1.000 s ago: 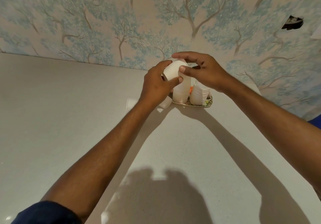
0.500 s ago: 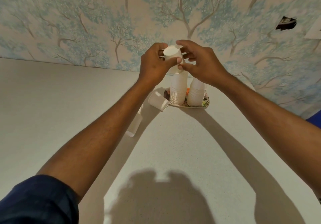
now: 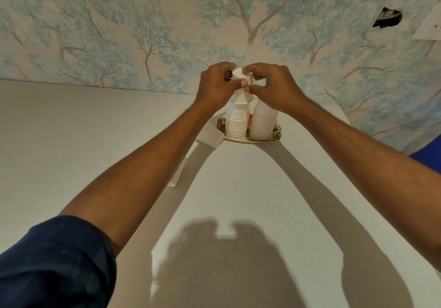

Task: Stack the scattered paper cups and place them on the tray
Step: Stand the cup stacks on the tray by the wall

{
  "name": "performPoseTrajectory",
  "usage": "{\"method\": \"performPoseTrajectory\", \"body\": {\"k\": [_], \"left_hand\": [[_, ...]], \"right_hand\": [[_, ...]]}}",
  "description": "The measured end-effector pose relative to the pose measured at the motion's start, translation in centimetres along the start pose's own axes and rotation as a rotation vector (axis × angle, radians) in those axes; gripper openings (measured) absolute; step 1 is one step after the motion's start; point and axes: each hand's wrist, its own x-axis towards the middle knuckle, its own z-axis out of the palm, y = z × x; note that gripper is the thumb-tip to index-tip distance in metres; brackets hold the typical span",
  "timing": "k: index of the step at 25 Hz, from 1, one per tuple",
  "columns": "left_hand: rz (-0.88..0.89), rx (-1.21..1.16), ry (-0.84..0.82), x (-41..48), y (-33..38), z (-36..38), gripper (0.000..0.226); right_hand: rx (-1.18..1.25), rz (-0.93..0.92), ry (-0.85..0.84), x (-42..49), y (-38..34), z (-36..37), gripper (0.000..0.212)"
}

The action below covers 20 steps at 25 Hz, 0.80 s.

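An upside-down white paper cup [image 3: 239, 76] sits at the top of the left cup stack [image 3: 236, 121]. My left hand [image 3: 216, 86] and my right hand [image 3: 272, 88] both pinch this cup from either side. A second, shorter stack of white cups [image 3: 263, 125] stands to its right, partly behind my right wrist. Both stacks stand on a small patterned tray [image 3: 276, 133] near the wall. One loose cup [image 3: 210, 135] lies on its side just left of the tray, and another cup [image 3: 177, 174] lies mostly hidden behind my left forearm.
The grey countertop [image 3: 71, 140] runs back to a wall papered with blue trees [image 3: 119, 33]. A small orange thing [image 3: 250, 117] shows on the tray between the stacks. My arms' shadows fall across the near counter.
Both hands have lowered the top cup a little onto the left stack and closed in around it. The view has shifted slightly.
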Motion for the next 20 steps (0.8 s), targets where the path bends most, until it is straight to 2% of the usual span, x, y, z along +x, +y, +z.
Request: {"method": "performPoseTrajectory", "body": {"k": [4, 10, 13, 16, 20], "left_hand": [[-0.070, 0.029, -0.051, -0.6, -1.1, 0.5, 0.056], [-0.126, 0.053, -0.094, -1.6, -2.4, 0.6, 0.060], [-0.170, 0.316, -0.142, -1.9, -3.4, 0.2, 0.081], [-0.262, 0.667, -0.295, -2.7, -4.9, -0.4, 0.106], [-0.298, 0.745, -0.402, -4.4, -6.5, -0.4, 0.101]], "right_hand": [[-0.107, -0.007, -0.069, -0.3, 0.3, 0.7, 0.042], [-0.245, 0.015, -0.101, -0.6, 0.7, 1.6, 0.035], [-0.266, 0.015, -0.103, -0.6, 0.8, 1.6, 0.036], [-0.237, 0.008, -0.067, -0.8, 0.8, 1.2, 0.039], [-0.174, 0.017, -0.036, -1.3, 0.5, 0.9, 0.040]]}}
